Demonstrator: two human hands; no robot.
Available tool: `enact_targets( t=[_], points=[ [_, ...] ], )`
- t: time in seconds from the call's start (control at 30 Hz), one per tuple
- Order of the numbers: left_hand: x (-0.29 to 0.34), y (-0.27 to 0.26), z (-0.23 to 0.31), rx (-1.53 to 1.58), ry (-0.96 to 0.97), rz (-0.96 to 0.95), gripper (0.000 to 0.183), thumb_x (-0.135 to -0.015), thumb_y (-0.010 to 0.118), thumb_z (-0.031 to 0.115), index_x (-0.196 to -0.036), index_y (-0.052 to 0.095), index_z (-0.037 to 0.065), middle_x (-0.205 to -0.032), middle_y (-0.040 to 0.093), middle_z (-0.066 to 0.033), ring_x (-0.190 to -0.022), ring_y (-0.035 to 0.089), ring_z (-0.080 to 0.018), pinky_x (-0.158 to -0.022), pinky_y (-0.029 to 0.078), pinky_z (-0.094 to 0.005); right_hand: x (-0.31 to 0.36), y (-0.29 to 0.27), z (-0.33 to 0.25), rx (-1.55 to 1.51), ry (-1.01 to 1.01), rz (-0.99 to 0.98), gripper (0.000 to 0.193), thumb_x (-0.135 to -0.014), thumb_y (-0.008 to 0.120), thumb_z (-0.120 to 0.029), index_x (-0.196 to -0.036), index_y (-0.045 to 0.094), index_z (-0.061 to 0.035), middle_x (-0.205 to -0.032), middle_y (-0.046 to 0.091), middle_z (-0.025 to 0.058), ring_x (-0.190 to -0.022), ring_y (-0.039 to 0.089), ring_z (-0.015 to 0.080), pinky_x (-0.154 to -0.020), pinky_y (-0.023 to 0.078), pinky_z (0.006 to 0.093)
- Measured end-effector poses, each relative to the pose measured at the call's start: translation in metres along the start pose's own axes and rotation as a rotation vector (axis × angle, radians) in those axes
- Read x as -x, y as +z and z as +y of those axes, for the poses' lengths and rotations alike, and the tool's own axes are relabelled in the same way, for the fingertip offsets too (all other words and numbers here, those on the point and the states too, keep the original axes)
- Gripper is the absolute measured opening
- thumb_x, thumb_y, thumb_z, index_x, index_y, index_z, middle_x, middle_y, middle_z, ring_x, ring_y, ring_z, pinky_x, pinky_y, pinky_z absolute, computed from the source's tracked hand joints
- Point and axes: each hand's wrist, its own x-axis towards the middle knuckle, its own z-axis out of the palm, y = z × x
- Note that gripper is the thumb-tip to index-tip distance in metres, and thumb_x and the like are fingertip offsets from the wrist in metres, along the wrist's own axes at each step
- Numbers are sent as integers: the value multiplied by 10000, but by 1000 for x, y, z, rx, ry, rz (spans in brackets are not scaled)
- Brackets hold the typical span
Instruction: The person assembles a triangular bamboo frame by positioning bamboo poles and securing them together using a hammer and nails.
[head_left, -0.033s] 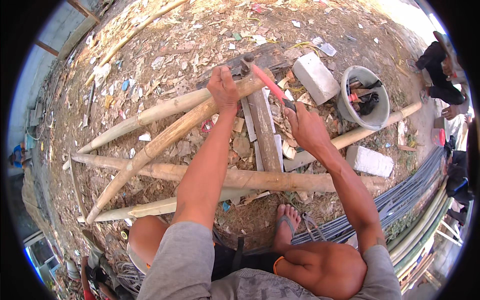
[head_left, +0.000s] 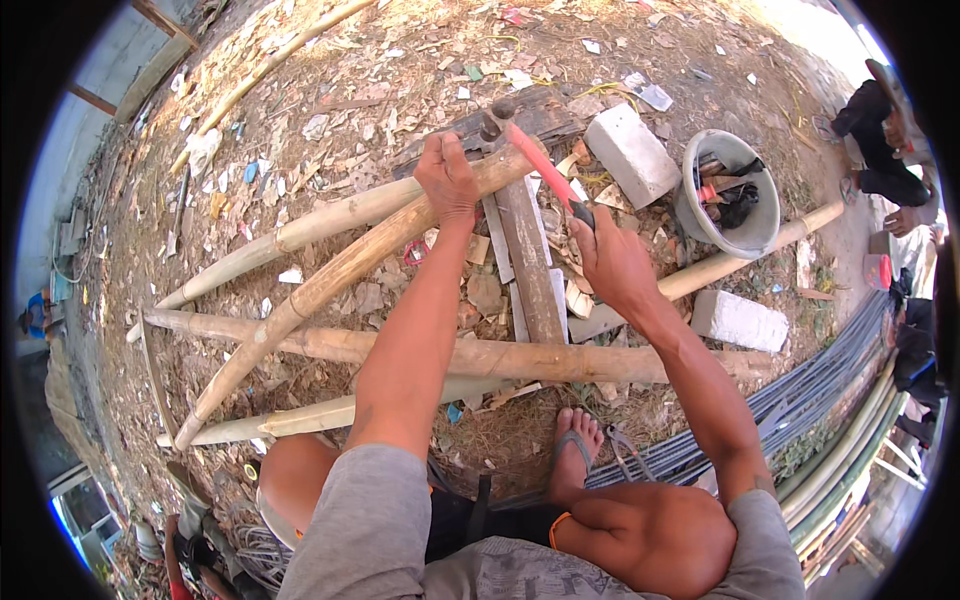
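Note:
My right hand (head_left: 618,258) is wrapped round the grip of a hammer (head_left: 545,168) with a red and black handle. The dark hammer head lies over the far end of a bamboo pole (head_left: 330,270), close to my left hand. My left hand (head_left: 446,182) is closed in a fist at that pole's upper end; what its fingers pinch, if anything, is hidden. A second bamboo pole (head_left: 300,230) runs in under the same hand. Below, a wooden beam (head_left: 532,265) lies between a dark board (head_left: 545,112) and a crosswise bamboo pole (head_left: 520,360).
To the right stand a grey bucket (head_left: 690,212) of tools and two pale blocks (head_left: 632,155), (head_left: 740,322). Steel bars (head_left: 790,385) stretch along the lower right. Pincers (head_left: 630,452) lie by my sandalled foot (head_left: 574,450). A person (head_left: 880,140) sits at the right edge.
The hammer head has shifted slightly up and to the right, with a small turn of the handle. My left hand and the poles stay in nearly the same place.

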Motion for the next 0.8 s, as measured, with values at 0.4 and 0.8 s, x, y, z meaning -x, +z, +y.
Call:
enact_targets(
  t=[0.4,0.8],
  points=[
    [-6,6,-8,-31,17,59,430,-1085,535,309,-938,747,-34,-672,581,-36,-630,523,-145,-618,432,-351,-1,-3,8,20,45,-37,414,-1139,526,-393,-1103,576,17,-831,700,349,-819,685,578,-756,509,675],
    [-18,-50,17,291,-932,-247,646,-954,618,-48,-1588,491,-28,-1200,644,-152,-927,661,-225,-821,575,-348,99,-32,45,-601,401,-36,540,-1150,480,-513,-1091,610,8,-781,588,125,-769,618,281,-762,498,485]
  ],
)
